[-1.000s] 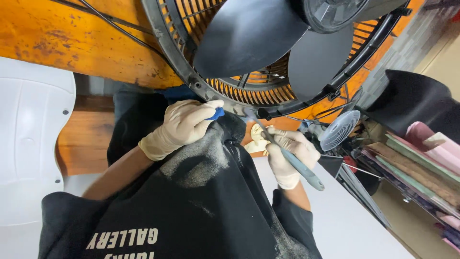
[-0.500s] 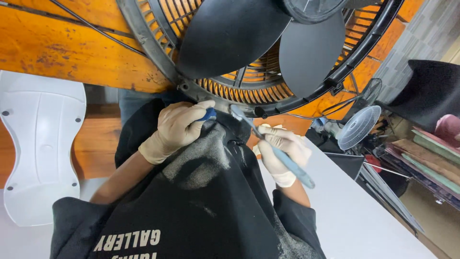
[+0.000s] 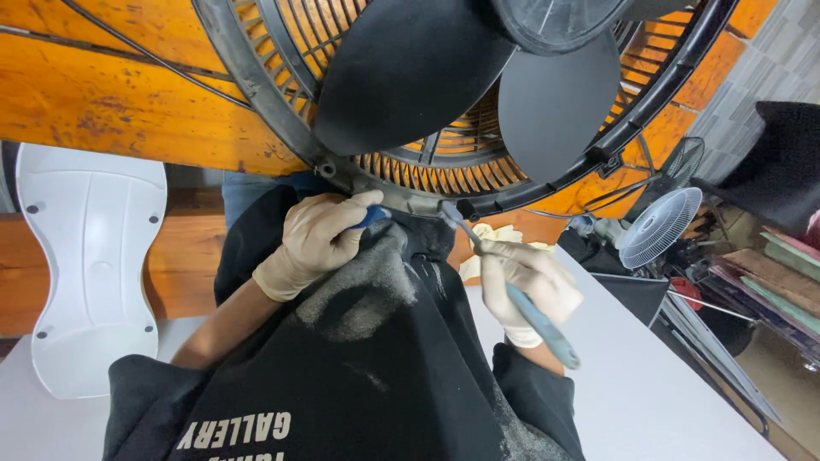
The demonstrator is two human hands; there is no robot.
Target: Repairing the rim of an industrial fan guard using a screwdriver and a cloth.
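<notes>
A large black fan (image 3: 410,77) with bare blades and a rear wire guard (image 3: 256,77) rests against my lap. My gloved left hand (image 3: 320,239) pinches a small blue object (image 3: 373,216) at the guard's lower rim. My gloved right hand (image 3: 530,286) grips a screwdriver (image 3: 538,320) with a grey-blue handle. Its metal tip touches the rim near a clip (image 3: 451,211). A dusty black cloth or shirt (image 3: 376,341) lies under both hands.
A white moulded plastic panel (image 3: 90,273) lies at the left on a white table (image 3: 649,393). Orange wooden boards (image 3: 102,94) run behind the fan. A round white fan grille (image 3: 658,226), a darker grille (image 3: 683,160) and stacked items (image 3: 769,273) sit at the right.
The view has shifted down and left, so the fan and the white panel show more. Both hands have stayed at the guard's lower rim, with the screwdriver tip on it.
</notes>
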